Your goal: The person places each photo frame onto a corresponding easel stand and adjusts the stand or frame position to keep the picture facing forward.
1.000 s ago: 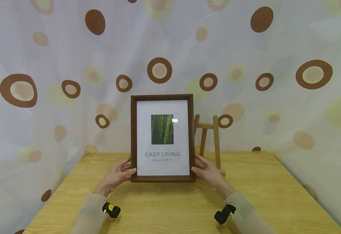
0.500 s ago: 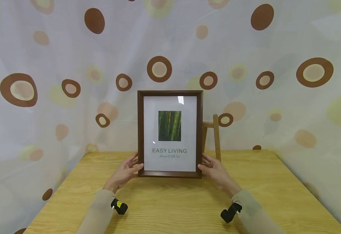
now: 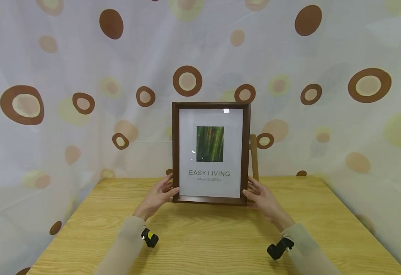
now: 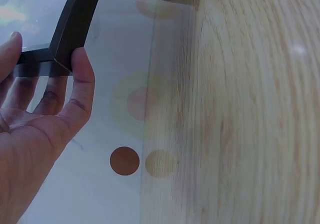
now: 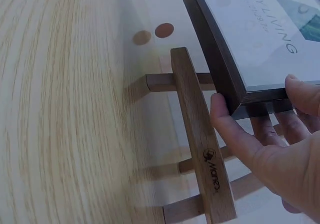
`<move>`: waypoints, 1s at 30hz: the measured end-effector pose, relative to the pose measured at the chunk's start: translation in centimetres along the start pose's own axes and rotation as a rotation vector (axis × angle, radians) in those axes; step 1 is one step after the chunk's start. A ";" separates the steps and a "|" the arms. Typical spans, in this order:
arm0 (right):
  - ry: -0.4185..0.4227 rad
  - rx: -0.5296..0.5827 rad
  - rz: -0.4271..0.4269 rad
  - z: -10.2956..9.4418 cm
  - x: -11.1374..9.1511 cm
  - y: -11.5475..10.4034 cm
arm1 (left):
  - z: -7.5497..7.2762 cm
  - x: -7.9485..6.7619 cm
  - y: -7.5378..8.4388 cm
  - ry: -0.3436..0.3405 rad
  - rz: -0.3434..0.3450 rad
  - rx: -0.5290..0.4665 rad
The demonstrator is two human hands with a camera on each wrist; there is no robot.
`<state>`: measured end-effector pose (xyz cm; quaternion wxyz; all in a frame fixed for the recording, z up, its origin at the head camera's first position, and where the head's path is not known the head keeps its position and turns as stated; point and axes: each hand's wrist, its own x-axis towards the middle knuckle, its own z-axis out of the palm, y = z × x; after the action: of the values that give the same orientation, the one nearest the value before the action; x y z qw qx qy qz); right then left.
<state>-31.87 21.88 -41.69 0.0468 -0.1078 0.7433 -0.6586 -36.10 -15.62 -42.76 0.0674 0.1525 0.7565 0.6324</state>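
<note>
Left hand (image 3: 157,196), lower left of centre in the head view: we see it gripping the dark-brown rectangular picture frame (image 3: 210,152) near its bottom corner. Frame's mid-picture, between the hands, long axis upright, neither nearer. Slim brown wooden easel (image 5: 200,134) mostly hidden behind its right side. Right hand (image 3: 262,200) grips lower right.

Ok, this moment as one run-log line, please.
left hand: grips picture frame, lower left | right hand: grips lower right | picture frame: held off table | easel: behind it
</note>
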 end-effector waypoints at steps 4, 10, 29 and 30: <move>0.020 -0.007 0.003 -0.4 -0.1 0.0 | 0.7 0.6 0.0 0.027 0.028 0.002; 0.043 0.004 0.007 -0.8 -0.4 0.0 | 1.8 1.4 -0.5 0.069 0.061 -0.025; 0.136 -0.028 -0.046 -3.5 -1.5 0.4 | 5.7 3.6 -0.5 0.076 0.178 -0.092; 0.141 -0.032 -0.047 -3.6 -1.5 0.3 | 5.8 3.7 -0.5 0.080 0.176 -0.094</move>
<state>-31.16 25.74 -41.66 -0.0227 -0.0791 0.7523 -0.6537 -37.92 -9.06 -44.00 -0.0114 0.1898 0.7117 0.6762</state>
